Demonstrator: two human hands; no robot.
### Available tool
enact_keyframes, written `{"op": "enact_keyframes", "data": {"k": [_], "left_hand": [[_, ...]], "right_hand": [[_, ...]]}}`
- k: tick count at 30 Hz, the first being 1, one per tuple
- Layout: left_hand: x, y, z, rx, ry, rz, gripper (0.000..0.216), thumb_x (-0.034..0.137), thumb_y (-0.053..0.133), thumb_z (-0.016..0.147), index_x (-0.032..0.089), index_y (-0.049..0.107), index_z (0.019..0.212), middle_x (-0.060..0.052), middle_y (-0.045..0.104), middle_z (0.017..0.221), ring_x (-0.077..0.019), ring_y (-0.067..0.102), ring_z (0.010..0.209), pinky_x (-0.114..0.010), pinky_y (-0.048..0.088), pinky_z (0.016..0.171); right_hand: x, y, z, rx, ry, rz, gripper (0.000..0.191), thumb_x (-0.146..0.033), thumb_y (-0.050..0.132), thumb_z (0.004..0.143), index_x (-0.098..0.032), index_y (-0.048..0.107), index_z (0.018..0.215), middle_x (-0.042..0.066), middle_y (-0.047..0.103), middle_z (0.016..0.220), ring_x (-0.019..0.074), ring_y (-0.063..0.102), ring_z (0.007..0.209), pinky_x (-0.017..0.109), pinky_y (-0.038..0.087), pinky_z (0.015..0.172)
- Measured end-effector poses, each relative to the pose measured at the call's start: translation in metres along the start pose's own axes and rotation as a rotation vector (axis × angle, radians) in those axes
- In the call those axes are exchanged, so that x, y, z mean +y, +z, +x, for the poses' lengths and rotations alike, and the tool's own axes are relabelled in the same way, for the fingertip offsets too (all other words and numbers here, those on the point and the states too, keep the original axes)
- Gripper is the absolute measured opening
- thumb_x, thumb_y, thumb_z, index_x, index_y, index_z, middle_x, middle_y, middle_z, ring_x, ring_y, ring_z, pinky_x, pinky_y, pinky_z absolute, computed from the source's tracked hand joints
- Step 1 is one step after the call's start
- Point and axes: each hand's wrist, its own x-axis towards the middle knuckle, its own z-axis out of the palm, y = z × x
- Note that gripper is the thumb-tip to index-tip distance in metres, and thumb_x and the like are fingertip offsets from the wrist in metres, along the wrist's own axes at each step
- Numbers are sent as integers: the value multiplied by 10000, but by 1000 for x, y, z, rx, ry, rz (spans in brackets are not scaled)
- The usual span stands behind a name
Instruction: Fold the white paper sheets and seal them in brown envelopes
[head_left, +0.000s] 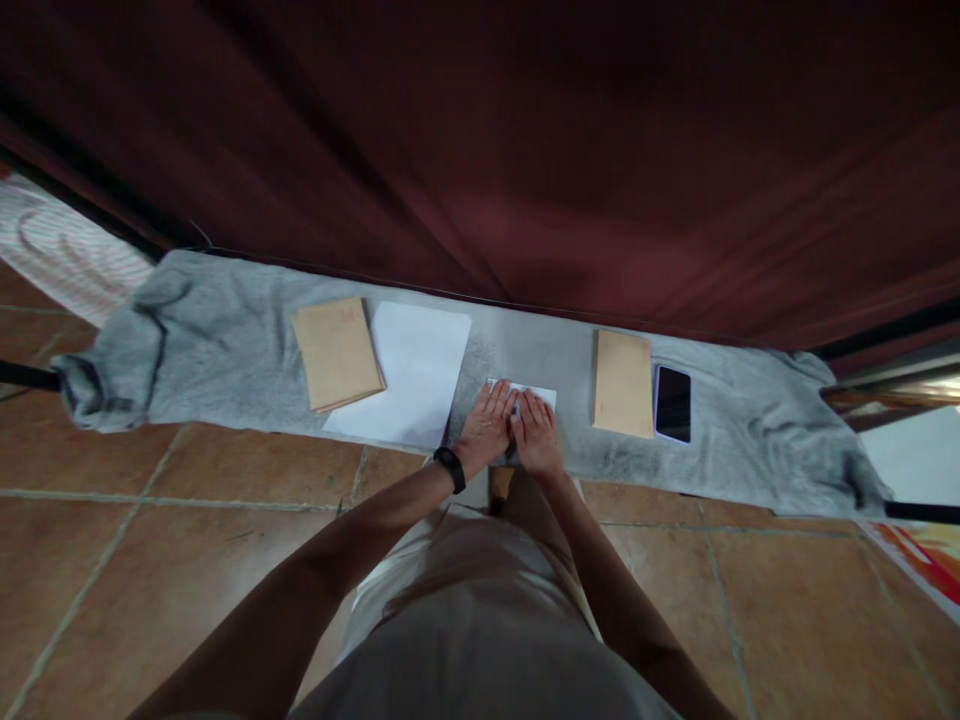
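A dark-screened phone (673,404) on grey cloth (217,350), a maroon curtain (525,170) beyond, orange-brown floor tiles (247,465) below.

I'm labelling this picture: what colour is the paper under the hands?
White; the head view shows the paper.

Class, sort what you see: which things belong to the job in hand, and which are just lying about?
Belongs, it seems:
small white paper under the left hand and right hand
large white paper
left brown envelopes
right brown envelopes

Just lying about, probably:
phone
grey cloth, only a covering
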Motion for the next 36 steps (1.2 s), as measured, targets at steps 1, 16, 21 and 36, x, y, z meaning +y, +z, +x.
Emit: {"op": "enact_keyframes", "data": {"k": [1,16,21,36], "left_hand": [[0,0,0,0,1,-2,618,256,387,971,-8,386,1530,-223,335,1632,-320,241,1552,-529,123,1288],[-4,9,-11,118,-67,-80,677,458,405,1014,66,355,1563,-189,305,1652,-308,223,1561,-546,177,1269],[-3,13,-14,169,-111,-83,704,469,407,1015,40,325,1568,-215,344,1628,-313,257,1549,-524,222,1261],[2,18,-28,316,-179,-136,657,385,360,1045,60,237,1602,-221,336,1630,-327,270,1542,-567,302,1233]], "right_hand": [[-2,1,0,-4,4,-7,518,-325,293,1084,-100,445,1526,162,428,1599,243,342,1507,461,256,1230],[10,-1,-15,114,137,-107,533,-339,346,1068,-142,408,1559,157,444,1588,282,410,1464,511,254,1215],[15,-4,-20,129,175,-124,565,-350,344,1068,-116,350,1583,162,444,1587,288,404,1466,515,253,1219],[19,-5,-25,166,190,-106,579,-384,368,1069,-129,340,1588,160,446,1586,298,393,1474,529,249,1215]]}}
